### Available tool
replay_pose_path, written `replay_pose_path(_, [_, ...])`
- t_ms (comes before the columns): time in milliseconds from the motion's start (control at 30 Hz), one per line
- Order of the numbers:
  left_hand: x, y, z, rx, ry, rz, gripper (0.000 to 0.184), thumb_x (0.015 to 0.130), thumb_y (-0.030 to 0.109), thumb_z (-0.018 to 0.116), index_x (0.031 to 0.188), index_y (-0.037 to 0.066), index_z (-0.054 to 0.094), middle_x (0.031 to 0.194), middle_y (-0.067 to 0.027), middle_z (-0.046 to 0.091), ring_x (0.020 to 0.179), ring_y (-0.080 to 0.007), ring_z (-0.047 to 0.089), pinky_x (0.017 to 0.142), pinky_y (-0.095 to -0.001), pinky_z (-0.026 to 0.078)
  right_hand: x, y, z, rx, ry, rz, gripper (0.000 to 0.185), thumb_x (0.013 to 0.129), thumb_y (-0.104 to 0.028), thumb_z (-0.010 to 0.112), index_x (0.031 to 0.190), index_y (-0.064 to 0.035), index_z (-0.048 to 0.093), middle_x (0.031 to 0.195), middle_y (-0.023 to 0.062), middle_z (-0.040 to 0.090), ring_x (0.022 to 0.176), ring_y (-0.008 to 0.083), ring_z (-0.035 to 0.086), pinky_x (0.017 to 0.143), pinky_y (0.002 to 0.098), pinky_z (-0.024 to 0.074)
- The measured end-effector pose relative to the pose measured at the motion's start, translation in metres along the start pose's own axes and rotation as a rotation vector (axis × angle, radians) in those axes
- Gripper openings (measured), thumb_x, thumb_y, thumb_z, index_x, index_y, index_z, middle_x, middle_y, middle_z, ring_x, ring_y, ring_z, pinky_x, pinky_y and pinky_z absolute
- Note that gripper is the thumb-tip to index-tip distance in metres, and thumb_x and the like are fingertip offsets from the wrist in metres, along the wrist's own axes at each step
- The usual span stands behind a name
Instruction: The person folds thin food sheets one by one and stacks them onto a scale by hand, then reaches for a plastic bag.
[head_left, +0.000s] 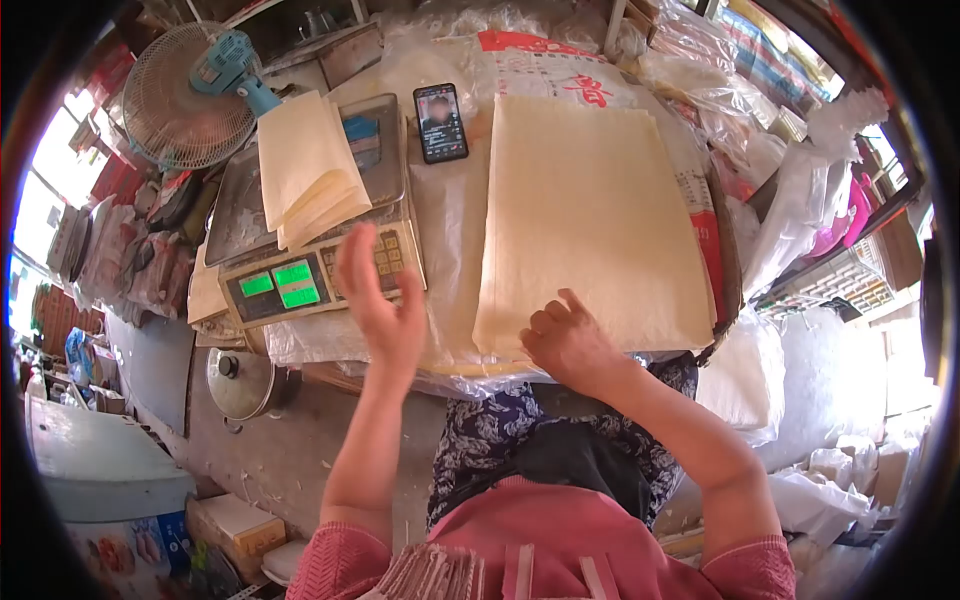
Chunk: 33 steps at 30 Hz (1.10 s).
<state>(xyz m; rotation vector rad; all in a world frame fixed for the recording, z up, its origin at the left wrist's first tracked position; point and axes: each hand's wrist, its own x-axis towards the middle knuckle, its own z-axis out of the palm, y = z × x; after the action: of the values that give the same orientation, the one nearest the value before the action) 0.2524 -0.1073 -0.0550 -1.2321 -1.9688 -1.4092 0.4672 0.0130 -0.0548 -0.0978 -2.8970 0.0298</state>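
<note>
A large stack of pale yellow sheets (595, 220) lies on the table in front of me. My right hand (568, 338) is at the stack's near edge, its fingers curled in; what they hold, if anything, is too small to name. My left hand (380, 300) is raised before the scale's keypad, fingers apart and nothing in it. Folded sheets of the same colour (312, 170) rest on the pan of the digital scale (325, 275), whose green displays are lit. A phone (440, 122) with a lit screen lies between scale and stack.
A fan (192, 95) stands at the back left, beside the scale. Below the table at the left is a lidded pot (240, 383). Plastic bags (800, 200) crowd the right side. A printed sack (560, 70) lies behind the stack.
</note>
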Motion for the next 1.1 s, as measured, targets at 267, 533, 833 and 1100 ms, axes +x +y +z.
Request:
replay_pose_path(267, [-0.046,0.020,0.041,-0.232,-0.670,0.109,0.053,0.080,0.005,0.066,0.131,0.004,0.050,0.128,-0.0196,0.053,0.119,-0.0374,0.049,0.096,-0.0435,0.043,-0.009,0.076,-0.046,0.902,0.279,1.031,0.041,0.080,-0.034,0.074,0.102,0.0000,0.067,0.111,0.0139,0.067,0.109,0.0271,0.062,0.100,0.0410,0.0420])
replay_pose_path(533, [-0.056,0.061,0.105,0.026,-0.628,0.171,0.062,0.082,0.028,0.063,0.133,-0.002,0.044,0.136,-0.0340,0.034,0.128,-0.0545,0.028,0.107,-0.0599,0.024,-0.021,0.070,-0.035,0.557,-0.094,0.529,0.068,0.087,-0.046,0.063,0.139,-0.0083,0.044,0.130,0.0220,0.054,0.123,0.0374,0.051,0.105,0.0520,0.0365])
replay_pose_path(833, [-0.064,0.059,0.106,-0.011,-0.632,0.042,0.071,0.089,0.040,0.058,0.144,0.003,0.035,0.147,-0.0271,0.030,0.137,-0.0479,0.022,0.112,-0.0576,0.017,-0.046,0.068,0.016,0.014,-0.122,0.313,0.052,0.089,-0.016,0.054,0.140,-0.0084,0.045,0.135,0.0208,0.050,0.121,0.0313,0.052,0.102,0.0427,0.0409])
replay_pose_path(1100, [-0.068,0.058,0.109,0.164,-0.705,0.130,0.071,0.091,0.044,0.053,0.144,0.002,0.035,0.150,-0.0272,0.025,0.140,-0.0475,0.017,0.115,-0.0551,0.015,0.006,0.242,-0.187,-0.149,0.611,0.591,0.035,0.092,-0.035,0.057,0.098,-0.0014,0.067,0.083,0.0197,0.066,0.077,0.0317,0.063,0.073,0.0416,0.0471])
